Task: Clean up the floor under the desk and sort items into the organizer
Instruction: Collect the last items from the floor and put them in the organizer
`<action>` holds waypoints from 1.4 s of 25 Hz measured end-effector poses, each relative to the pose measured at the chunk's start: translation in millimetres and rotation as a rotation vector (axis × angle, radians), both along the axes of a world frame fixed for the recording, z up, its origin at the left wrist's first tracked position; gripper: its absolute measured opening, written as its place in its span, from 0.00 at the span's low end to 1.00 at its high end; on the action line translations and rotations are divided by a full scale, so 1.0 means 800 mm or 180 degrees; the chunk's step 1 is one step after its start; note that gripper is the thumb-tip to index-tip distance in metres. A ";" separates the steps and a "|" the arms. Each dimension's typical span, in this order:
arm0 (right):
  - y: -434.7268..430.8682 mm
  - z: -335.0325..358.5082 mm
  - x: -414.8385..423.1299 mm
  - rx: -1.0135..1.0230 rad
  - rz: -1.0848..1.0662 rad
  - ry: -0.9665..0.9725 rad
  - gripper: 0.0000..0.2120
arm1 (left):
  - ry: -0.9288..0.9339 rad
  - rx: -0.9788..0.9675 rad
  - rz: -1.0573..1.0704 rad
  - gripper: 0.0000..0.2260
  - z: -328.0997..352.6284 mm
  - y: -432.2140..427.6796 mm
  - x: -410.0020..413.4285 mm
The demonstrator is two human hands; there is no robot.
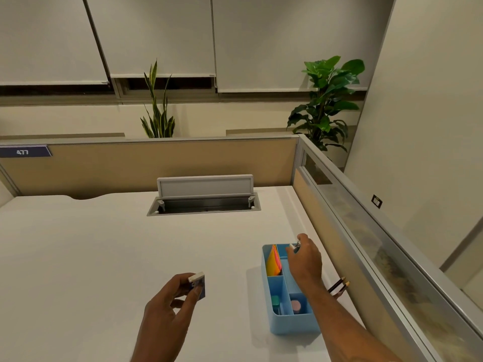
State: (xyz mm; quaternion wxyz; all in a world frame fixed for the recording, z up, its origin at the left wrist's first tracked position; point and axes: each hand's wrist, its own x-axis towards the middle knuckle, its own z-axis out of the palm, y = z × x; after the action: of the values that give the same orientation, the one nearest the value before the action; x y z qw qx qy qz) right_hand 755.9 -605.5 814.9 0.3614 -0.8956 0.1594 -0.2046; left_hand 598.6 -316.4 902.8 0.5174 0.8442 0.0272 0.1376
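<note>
Pinching a small white-and-blue box [197, 284] btwn thumb and fingertips, the left hand [170, 301] hovers above the white desk [78, 257], well left of the blue organizer [287, 326]. Right hand [305, 258] has its fingers curled round a small white-and-metal item [294, 247], too small to tell what exactly. It's held over the organizer's far end, at the back compartment; can't tell if it touches the rim. Organizer sits on the desk's right side, near the side partition [329, 220]. Inside: orange, yellow and pink sticky notes [274, 261] standing on edge in the far-left compartment, a green item [275, 301] in the near-left one, a pink round item [295, 306] in the near-right one. Right forearm crosses over the organizer's right wall and hides part of the middle compartment. Two pencils [339, 284] poke out from behind that forearm, just right of the organizer, btwn it and the side partition; lower ends hidden. Further back, approx. desk centre, is a cable hatch [203, 205] w/ its grey lid tilted up. Behind it stands a tan back partition [156, 163] w/ a dark label [23, 152] reading 477 at left. Beyond that: a snake plant [156, 113], a leafy plant [326, 100] by the corner, and white blinds [156, 35] pulled most of the way down.
</note>
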 end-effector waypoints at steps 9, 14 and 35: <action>0.022 -0.002 0.010 -0.0729 -0.0224 0.0461 0.14 | -0.0011 -0.0070 -0.0035 0.11 -0.015 0.003 0.005; 0.021 -0.006 0.011 -0.0604 -0.0228 0.0389 0.14 | 0.0044 -0.0056 -0.0015 0.11 -0.023 0.010 0.005; 0.115 0.083 -0.134 0.1797 0.2253 0.0615 0.09 | 0.0356 -0.0318 -0.0463 0.12 -0.030 -0.038 0.032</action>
State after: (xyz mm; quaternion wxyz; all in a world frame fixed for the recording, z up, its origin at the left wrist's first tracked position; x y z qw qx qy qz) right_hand 649.0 -513.8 881.0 0.6222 -0.7765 -0.0738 0.0672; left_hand 624.0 -346.8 878.8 0.5651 0.8235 0.0016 0.0509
